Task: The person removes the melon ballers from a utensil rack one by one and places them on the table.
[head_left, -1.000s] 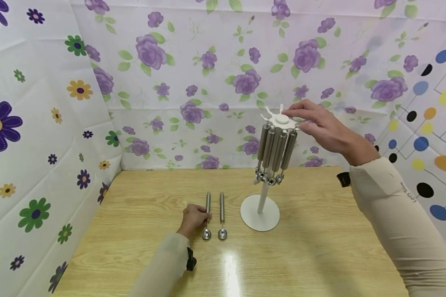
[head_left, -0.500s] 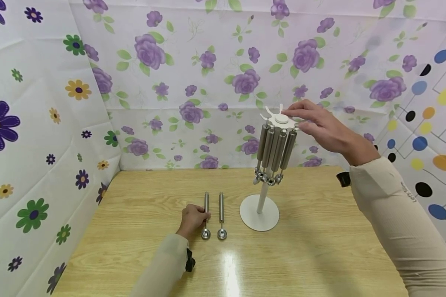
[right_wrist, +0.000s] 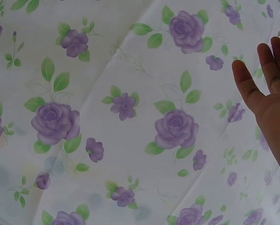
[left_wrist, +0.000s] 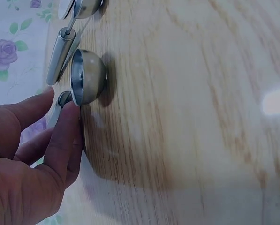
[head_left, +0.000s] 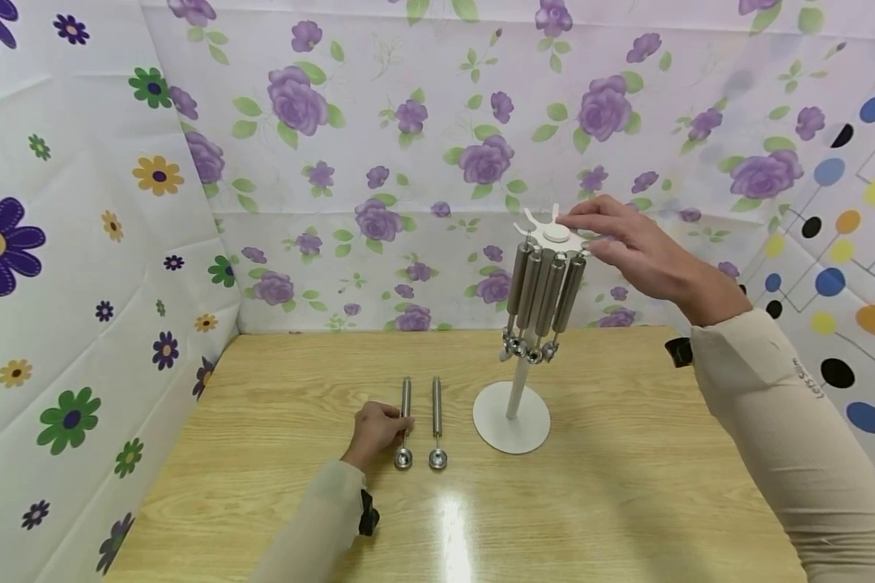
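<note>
On the table, my left hand (head_left: pixel 374 431) pinches the handle of a small steel scoop (head_left: pixel 403 459) near its neck. In the left wrist view the scoop's round cup (left_wrist: pixel 90 77) lies just beyond the fingertips; most of its handle is hidden. A second matching scoop (head_left: pixel 437 409) lies parallel to its right. My right hand (head_left: pixel 645 255) is at the top of a white stand (head_left: pixel 557 233), fingers mostly straight and touching its hooked arms. Several steel scoops (head_left: pixel 547 295) hang from that stand. In the right wrist view only part of the right hand (right_wrist: pixel 271 103) shows.
The stand's round white base (head_left: pixel 512 437) rests on the wooden table (head_left: pixel 299 372), right of the two lying scoops. A purple-flowered cloth (head_left: pixel 379 162) hangs behind, with patterned cloths at both sides.
</note>
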Demonstrator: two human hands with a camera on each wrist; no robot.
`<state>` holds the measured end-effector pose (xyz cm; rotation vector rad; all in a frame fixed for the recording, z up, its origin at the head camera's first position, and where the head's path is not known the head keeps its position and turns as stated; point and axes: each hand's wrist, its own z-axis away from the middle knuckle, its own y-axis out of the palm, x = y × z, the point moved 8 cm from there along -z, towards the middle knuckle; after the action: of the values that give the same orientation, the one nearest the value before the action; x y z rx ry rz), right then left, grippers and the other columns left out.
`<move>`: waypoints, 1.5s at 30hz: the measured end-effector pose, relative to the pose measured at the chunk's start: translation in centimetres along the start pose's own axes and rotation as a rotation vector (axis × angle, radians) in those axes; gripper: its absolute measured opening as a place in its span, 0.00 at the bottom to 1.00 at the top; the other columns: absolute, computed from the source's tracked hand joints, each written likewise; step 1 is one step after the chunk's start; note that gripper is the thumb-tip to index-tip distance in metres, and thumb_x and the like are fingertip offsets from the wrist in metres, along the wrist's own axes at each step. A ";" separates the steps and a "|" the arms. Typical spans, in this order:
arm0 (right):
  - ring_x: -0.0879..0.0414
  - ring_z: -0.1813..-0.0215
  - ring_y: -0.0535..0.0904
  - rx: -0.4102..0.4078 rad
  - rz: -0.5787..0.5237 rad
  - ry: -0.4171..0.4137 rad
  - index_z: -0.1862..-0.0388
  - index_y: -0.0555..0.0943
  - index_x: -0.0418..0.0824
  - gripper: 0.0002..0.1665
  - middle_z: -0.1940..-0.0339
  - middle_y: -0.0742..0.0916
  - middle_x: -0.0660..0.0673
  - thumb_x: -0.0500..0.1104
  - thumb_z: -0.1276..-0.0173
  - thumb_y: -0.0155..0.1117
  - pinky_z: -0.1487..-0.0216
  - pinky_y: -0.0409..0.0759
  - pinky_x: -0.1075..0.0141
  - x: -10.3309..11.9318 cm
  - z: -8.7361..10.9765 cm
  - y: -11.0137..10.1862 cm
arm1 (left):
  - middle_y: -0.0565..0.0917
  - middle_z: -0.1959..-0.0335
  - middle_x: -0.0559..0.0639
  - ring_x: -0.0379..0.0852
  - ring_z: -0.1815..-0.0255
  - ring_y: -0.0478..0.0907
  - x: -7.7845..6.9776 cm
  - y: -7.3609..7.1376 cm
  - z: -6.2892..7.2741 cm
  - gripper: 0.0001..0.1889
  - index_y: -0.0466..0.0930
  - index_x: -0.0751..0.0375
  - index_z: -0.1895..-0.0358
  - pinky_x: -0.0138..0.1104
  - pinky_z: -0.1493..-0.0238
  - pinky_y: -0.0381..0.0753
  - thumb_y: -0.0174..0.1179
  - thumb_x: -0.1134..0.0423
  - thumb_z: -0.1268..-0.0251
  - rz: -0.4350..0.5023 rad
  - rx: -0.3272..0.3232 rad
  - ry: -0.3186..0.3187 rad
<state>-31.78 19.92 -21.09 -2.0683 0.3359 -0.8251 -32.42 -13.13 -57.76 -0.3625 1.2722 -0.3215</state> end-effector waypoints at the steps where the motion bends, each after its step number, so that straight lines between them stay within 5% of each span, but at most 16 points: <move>1: 0.35 0.34 0.64 -0.001 0.002 -0.004 0.28 0.69 0.30 0.28 0.34 0.70 0.32 0.45 0.18 0.42 0.43 0.62 0.36 0.0 0.0 0.0 | 0.87 0.72 0.54 0.45 0.75 0.83 0.0 -0.1 0.0 0.11 0.86 0.72 0.58 0.35 0.72 0.84 0.71 0.66 0.39 0.008 0.003 0.001; 7: 0.35 0.34 0.64 0.004 0.004 -0.001 0.27 0.68 0.31 0.29 0.34 0.70 0.32 0.47 0.17 0.42 0.43 0.62 0.36 0.1 0.0 -0.1 | 0.87 0.71 0.55 0.45 0.72 0.82 -0.9 -1.2 0.2 0.15 0.85 0.75 0.54 0.34 0.70 0.82 0.72 0.67 0.40 -0.044 -0.023 0.036; 17: 0.36 0.37 0.67 -0.013 0.028 -0.019 0.28 0.69 0.30 0.35 0.35 0.71 0.32 0.56 0.17 0.41 0.46 0.64 0.38 -0.1 0.1 0.0 | 0.84 0.54 0.65 0.60 0.58 0.86 -4.5 -2.4 0.5 0.22 0.78 0.77 0.42 0.42 0.58 0.87 0.68 0.67 0.35 -0.015 0.014 0.060; 28: 0.36 0.38 0.67 -0.032 0.019 -0.024 0.28 0.70 0.31 0.37 0.36 0.72 0.33 0.59 0.18 0.42 0.47 0.65 0.38 -0.4 0.1 0.1 | 0.86 0.54 0.57 0.54 0.51 0.82 -9.3 -3.1 1.5 0.20 0.83 0.68 0.44 0.46 0.51 0.84 0.69 0.59 0.34 -0.147 0.048 0.166; 45: 0.37 0.39 0.68 -0.062 0.008 -0.052 0.29 0.71 0.31 0.37 0.36 0.73 0.34 0.59 0.18 0.41 0.48 0.65 0.39 -0.5 0.2 0.1 | 0.85 0.53 0.54 0.50 0.50 0.81 -17.3 -1.9 3.2 0.17 0.83 0.64 0.43 0.42 0.47 0.82 0.67 0.62 0.33 0.019 0.198 0.343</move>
<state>-32.03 20.23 -21.51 -2.1405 0.3451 -0.7631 -34.01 -7.18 -41.13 -0.1276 1.5627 -0.5045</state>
